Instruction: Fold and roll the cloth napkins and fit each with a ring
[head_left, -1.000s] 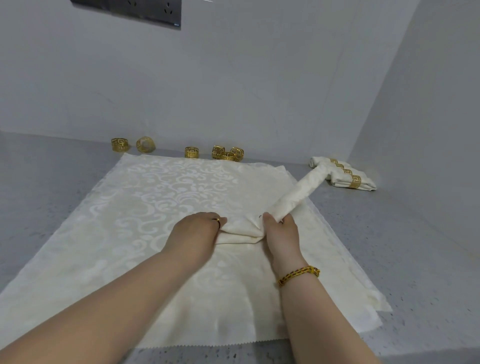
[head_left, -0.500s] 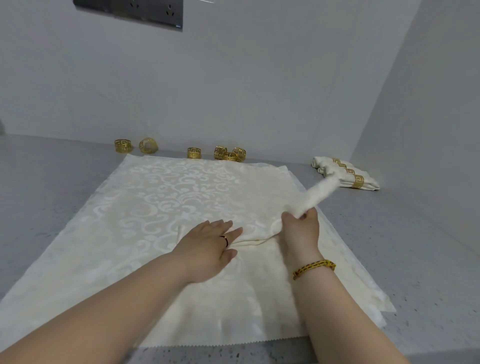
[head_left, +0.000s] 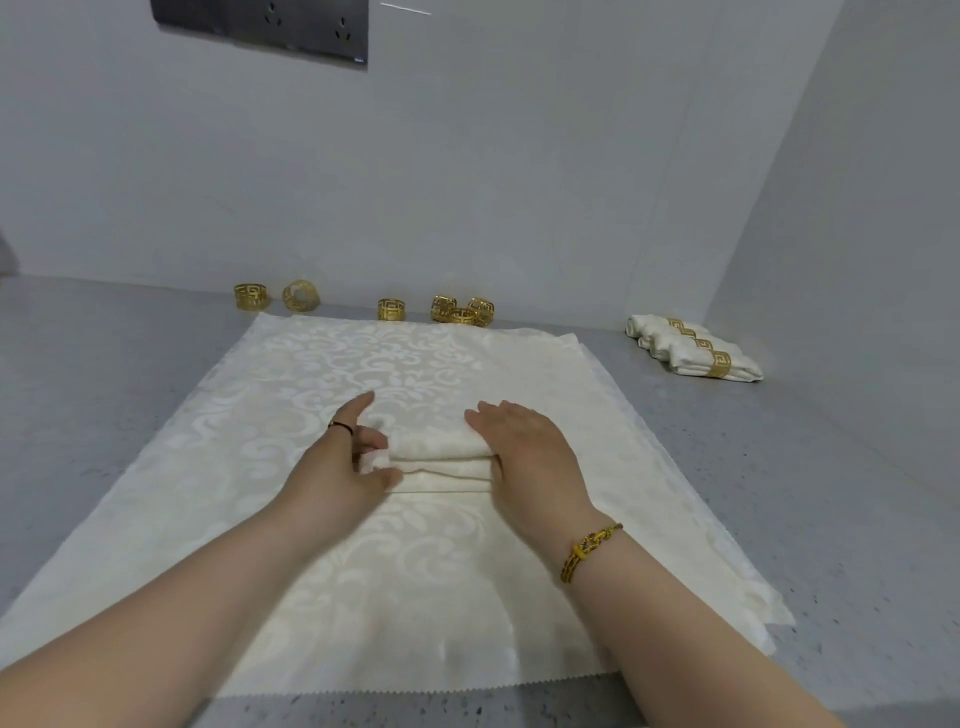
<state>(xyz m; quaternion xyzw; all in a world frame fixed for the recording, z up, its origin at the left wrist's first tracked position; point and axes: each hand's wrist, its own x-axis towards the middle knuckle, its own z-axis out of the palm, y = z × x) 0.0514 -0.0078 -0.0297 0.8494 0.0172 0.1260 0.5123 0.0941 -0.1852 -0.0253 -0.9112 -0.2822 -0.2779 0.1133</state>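
Cream napkin, folded layers, left hand pinching, right hand flat

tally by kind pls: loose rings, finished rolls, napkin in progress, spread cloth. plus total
loose gold napkin rings: 6
ringed napkin rolls: 3, as far as the overlap shows
folded napkin in progress: 1
spread damask cloth: 1 counted; layers beneath unclear
total: 11

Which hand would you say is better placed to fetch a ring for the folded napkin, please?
Probably the left hand: most gold rings lie beyond it along the wall, while the right hand lies flat on the folded napkin, pinning it.
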